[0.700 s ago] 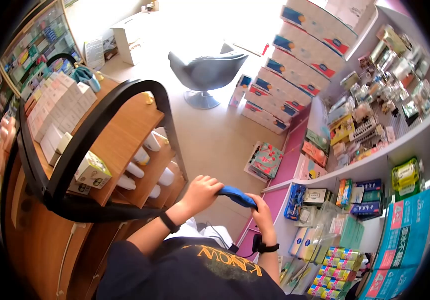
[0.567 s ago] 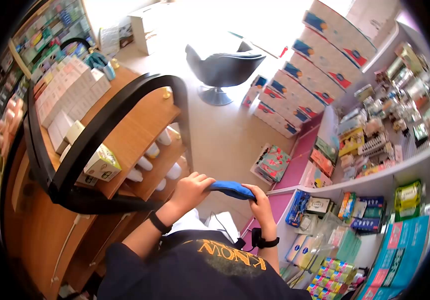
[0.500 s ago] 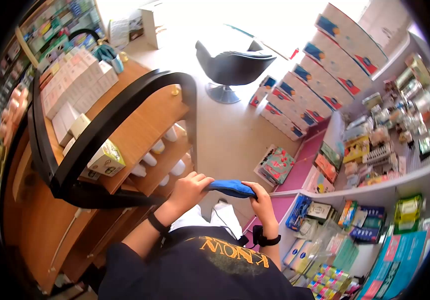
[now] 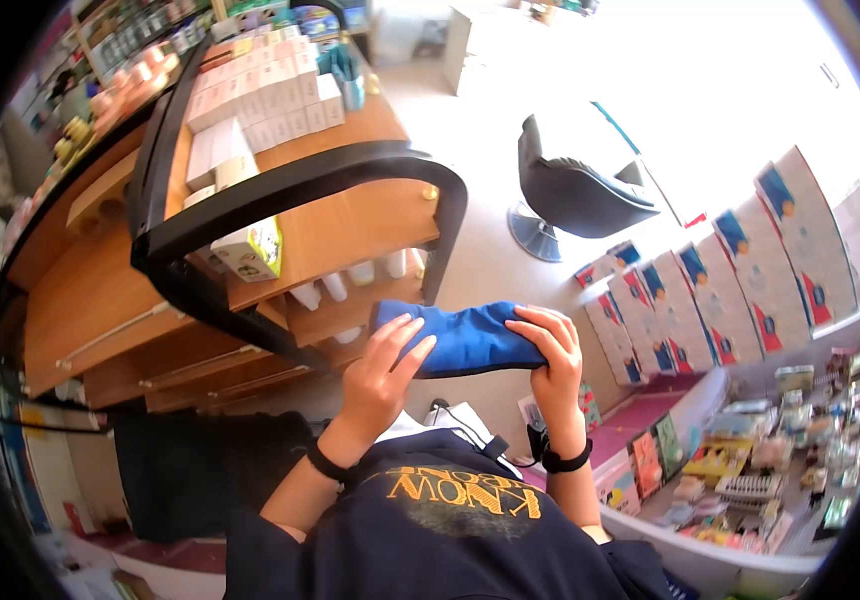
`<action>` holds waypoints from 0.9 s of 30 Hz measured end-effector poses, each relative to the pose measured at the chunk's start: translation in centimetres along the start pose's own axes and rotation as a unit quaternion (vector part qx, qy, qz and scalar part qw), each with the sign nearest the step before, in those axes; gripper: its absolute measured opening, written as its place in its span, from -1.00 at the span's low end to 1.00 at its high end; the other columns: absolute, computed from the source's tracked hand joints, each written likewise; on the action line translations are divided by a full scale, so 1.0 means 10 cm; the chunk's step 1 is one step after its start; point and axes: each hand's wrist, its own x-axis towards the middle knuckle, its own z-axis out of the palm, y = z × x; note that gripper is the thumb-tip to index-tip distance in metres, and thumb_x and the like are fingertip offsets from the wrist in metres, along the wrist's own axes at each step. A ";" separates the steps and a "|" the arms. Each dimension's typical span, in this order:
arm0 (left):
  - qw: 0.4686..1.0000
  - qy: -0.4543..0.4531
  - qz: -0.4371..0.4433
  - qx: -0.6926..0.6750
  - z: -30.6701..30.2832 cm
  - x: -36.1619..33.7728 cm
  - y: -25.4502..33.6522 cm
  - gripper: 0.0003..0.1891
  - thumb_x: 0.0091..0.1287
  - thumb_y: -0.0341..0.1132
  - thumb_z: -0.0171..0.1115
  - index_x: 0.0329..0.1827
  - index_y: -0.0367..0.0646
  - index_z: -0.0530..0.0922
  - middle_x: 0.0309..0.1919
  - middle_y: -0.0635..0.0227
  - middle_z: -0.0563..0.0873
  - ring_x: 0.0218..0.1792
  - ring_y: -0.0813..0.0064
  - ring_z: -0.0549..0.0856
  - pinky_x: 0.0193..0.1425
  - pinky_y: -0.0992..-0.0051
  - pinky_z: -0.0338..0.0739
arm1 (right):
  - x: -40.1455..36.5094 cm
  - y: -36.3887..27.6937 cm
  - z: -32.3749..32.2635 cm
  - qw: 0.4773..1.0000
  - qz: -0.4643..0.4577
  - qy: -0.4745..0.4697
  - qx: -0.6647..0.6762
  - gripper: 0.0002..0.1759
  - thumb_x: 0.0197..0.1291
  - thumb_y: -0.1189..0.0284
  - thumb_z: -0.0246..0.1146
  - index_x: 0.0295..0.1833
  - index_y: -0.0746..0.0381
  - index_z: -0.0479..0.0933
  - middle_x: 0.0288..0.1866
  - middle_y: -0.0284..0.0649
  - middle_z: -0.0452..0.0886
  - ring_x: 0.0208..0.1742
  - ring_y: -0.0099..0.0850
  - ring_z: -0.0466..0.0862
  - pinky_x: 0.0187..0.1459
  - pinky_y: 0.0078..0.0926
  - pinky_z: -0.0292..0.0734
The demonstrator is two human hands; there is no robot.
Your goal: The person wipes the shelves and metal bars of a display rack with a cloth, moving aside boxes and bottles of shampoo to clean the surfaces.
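Stretched level between my two hands is a soft blue cloth item (image 4: 475,338) with a dark lower edge; its exact kind I cannot make out. My left hand (image 4: 380,372) grips its left end, the fingers lying over the front face. The right end is held by my right hand (image 4: 554,350), with the fingers bent over the top. Both hands are in front of my chest, and a dark band circles each wrist.
To the left stands a wooden shelf unit (image 4: 350,235) with a thick black frame (image 4: 280,190), carrying small white boxes (image 4: 285,95). A black swivel chair (image 4: 580,190) is ahead. Stacked printed cartons (image 4: 730,290) and a display counter of small goods (image 4: 750,470) are at the right.
The blue cloth item has been raised and turned, so its broad face shows instead of a narrow edge. Both hands have come up with it. The view has swung to the left.
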 end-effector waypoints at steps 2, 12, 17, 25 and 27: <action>0.997 0.041 -0.013 0.064 -0.16 -0.05 0.10 -0.49 0.12 -0.68 0.31 0.16 -0.14 0.81 0.22 0.18 0.79 0.31 0.07 0.78 0.20 0.25 0.80 | 0.28 -0.07 0.09 0.999 -0.045 0.006 0.019 -0.47 -0.05 0.74 0.21 0.04 0.20 0.84 0.20 -0.20 0.84 0.29 -0.10 0.75 0.37 -0.10 0.58; 0.917 0.158 -0.244 0.274 -0.65 -0.77 0.49 -0.44 0.09 -0.74 0.22 0.19 -0.24 0.78 0.22 0.07 0.76 0.31 -0.07 0.72 0.41 0.06 0.64 | 1.21 -0.64 1.58 0.954 -0.239 -0.107 0.147 -0.34 0.02 0.69 0.30 0.32 0.13 0.70 0.44 -0.24 0.72 0.53 -0.13 0.62 0.55 -0.02 0.43; 0.907 0.149 -0.259 0.295 -0.73 -0.78 0.38 -0.46 0.09 -0.74 0.21 0.16 -0.23 0.78 0.20 0.09 0.76 0.31 -0.08 0.71 0.43 0.05 0.62 | 1.09 -0.70 1.75 0.961 -0.171 -0.174 0.131 -0.13 0.01 0.78 0.21 0.54 0.12 0.55 0.61 -0.23 0.58 0.69 -0.20 0.47 0.73 -0.01 0.24; 0.970 0.110 -0.154 0.153 -0.43 -0.18 -0.07 -0.38 -0.02 -0.77 0.20 0.17 -0.20 0.79 0.23 0.11 0.76 0.34 -0.06 0.72 0.42 0.07 0.65 | 0.94 -0.17 1.06 0.984 -0.081 -0.158 -0.007 -0.02 0.02 0.79 0.20 0.68 0.14 0.44 0.71 -0.22 0.48 0.73 -0.22 0.43 0.74 -0.02 0.24; 0.982 0.100 -0.107 0.117 -0.31 0.05 -0.16 -0.40 -0.01 -0.75 0.18 0.15 -0.21 0.79 0.22 0.10 0.77 0.35 -0.07 0.72 0.43 0.06 0.65 | 0.89 -0.14 0.94 0.983 -0.063 -0.173 -0.016 -0.02 0.03 0.79 0.20 0.68 0.14 0.43 0.72 -0.21 0.46 0.73 -0.22 0.42 0.73 -0.03 0.25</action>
